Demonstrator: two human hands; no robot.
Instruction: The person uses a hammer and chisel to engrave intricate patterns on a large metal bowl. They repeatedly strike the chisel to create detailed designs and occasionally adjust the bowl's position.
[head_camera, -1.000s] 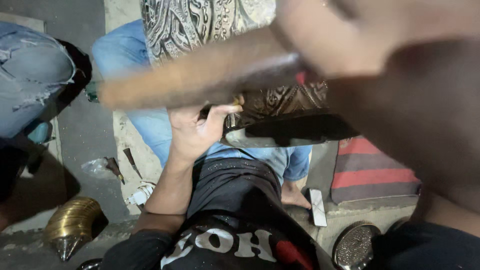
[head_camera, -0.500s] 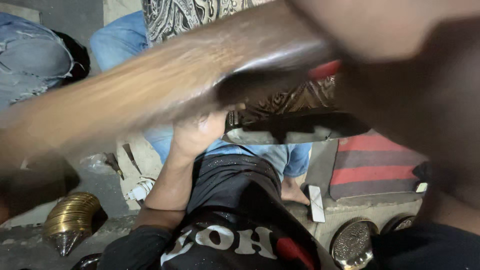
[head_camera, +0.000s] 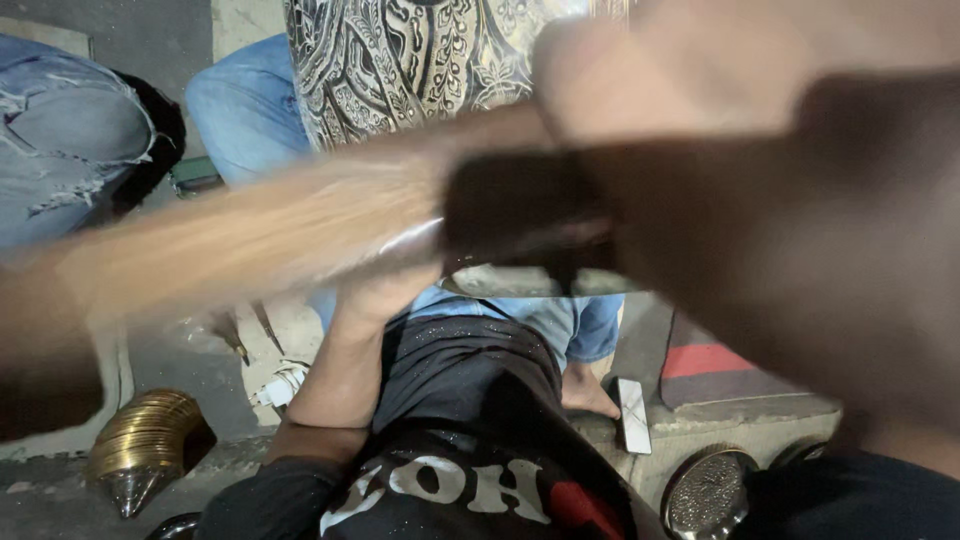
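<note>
I am seeing the right hand (head_camera: 640, 80), heavily blurred and close to the lens, wrapping its grip around a long pale wooden handle (head_camera: 280, 225) that is running leftward above the engraved dark metal plate (head_camera: 520, 285). A dark blurred head on that handle is sitting directly over the plate. The left hand (head_camera: 385, 290) is pressing against the plate's near-left edge; I cannot tell how wide its grip is standing. Behind the plate, a patterned black-and-white cloth (head_camera: 400, 70) is hanging. Left of the plate and nearer me, a ribbed brass cone-tipped vessel (head_camera: 140, 445) is lying on the floor.
</note>
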